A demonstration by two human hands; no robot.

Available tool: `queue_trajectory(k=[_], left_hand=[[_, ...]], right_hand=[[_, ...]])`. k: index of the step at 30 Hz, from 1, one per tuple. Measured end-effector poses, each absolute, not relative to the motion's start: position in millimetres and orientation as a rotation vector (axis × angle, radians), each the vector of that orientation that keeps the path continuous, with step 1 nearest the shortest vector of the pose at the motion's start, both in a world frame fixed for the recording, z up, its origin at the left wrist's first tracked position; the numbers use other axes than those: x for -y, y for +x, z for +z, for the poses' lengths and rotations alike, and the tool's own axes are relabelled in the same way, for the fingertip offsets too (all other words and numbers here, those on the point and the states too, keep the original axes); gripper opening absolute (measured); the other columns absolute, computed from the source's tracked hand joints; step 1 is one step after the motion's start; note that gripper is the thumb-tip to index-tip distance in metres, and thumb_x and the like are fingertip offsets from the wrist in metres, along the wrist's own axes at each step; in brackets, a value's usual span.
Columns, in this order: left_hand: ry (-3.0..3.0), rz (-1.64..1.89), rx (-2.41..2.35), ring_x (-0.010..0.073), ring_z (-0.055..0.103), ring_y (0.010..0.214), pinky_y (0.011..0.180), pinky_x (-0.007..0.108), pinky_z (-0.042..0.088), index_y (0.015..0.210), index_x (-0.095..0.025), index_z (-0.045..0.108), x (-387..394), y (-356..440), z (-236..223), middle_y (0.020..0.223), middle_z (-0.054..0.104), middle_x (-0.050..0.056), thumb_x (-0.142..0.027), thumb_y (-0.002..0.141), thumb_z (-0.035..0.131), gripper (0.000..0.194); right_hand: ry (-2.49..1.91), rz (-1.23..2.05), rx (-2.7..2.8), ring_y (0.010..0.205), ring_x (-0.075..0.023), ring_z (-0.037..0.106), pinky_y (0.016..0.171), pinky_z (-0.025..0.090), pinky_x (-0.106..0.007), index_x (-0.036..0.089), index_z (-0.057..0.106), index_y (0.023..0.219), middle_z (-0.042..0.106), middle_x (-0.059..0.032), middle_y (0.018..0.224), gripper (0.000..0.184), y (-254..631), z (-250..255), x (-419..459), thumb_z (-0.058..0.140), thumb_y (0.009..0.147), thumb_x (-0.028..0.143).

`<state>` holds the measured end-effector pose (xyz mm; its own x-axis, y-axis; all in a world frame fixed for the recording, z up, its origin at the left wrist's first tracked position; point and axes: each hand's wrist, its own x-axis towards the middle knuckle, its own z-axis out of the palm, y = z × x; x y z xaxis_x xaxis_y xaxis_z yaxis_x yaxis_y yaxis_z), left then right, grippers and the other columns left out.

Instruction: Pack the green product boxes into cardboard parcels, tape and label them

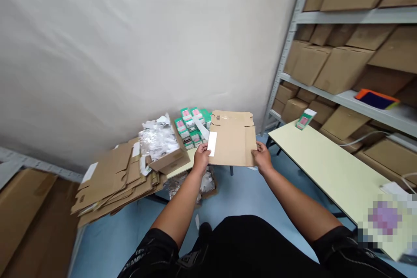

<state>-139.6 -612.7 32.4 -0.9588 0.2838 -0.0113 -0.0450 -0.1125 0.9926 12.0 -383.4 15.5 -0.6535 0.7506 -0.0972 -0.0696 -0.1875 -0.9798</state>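
A flat, unfolded cardboard box blank [233, 139] with a white label near its left edge is held up in front of me. My left hand [202, 157] grips its lower left edge, thumb over the label. My right hand [261, 156] grips its lower right edge. Both hands are closed on the cardboard. Behind the blank stands a stack of small green and pink product boxes [192, 128] on a low table.
A pile of flattened cardboard blanks [114, 180] lies at the left, beside an open box of clear plastic bags [159, 141]. A pale yellow table [332, 167] runs along the right with one green box [304, 119]. Metal shelves [345, 95] hold cartons. The floor is blue.
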Motion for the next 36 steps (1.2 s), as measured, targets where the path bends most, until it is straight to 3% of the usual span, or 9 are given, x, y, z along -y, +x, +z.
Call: queue_trajectory(k=[6,22,30,36], left_hand=[[0.395,1.985,-1.845,0.0218,0.068,0.084,0.075,0.031,0.051,0.100,-0.018,0.065,510,-116,31,0.089,0.073,0.004,-0.021,0.060,0.062,0.040],[0.761,1.528,-1.506,0.0200,0.068,0.083,0.075,0.029,0.050,0.103,-0.017,0.066,240,-144,-14,0.093,0.074,0.005,-0.018,0.063,0.061,0.040],[0.959,1.267,-1.435,0.0202,0.068,0.085,0.078,0.030,0.051,0.101,-0.019,0.066,151,-150,-34,0.093,0.072,0.005,-0.016,0.062,0.058,0.040],[0.984,1.134,-1.433,0.0190,0.067,0.082,0.073,0.027,0.052,0.098,-0.020,0.064,103,-125,-56,0.089,0.071,0.004,-0.014,0.062,0.059,0.037]], right_hand=[[-0.960,1.774,1.411,0.093,-0.0272,0.072,0.078,0.054,-0.035,0.021,0.060,0.120,0.077,-0.0068,0.101,0.059,74,13,307,0.067,0.062,0.030],[-1.360,1.350,1.025,0.080,-0.0233,0.069,0.071,0.052,-0.031,0.023,0.058,0.121,0.072,-0.0003,0.084,0.061,133,-18,172,0.066,0.061,0.032],[-1.560,1.187,0.839,0.077,-0.0217,0.068,0.068,0.050,-0.030,0.025,0.057,0.114,0.071,0.0009,0.084,0.055,143,-33,150,0.064,0.060,0.031],[-1.660,1.135,0.770,0.064,-0.0175,0.060,0.058,0.043,-0.027,0.025,0.056,0.105,0.064,0.0044,0.074,0.048,172,-56,121,0.061,0.058,0.031]])
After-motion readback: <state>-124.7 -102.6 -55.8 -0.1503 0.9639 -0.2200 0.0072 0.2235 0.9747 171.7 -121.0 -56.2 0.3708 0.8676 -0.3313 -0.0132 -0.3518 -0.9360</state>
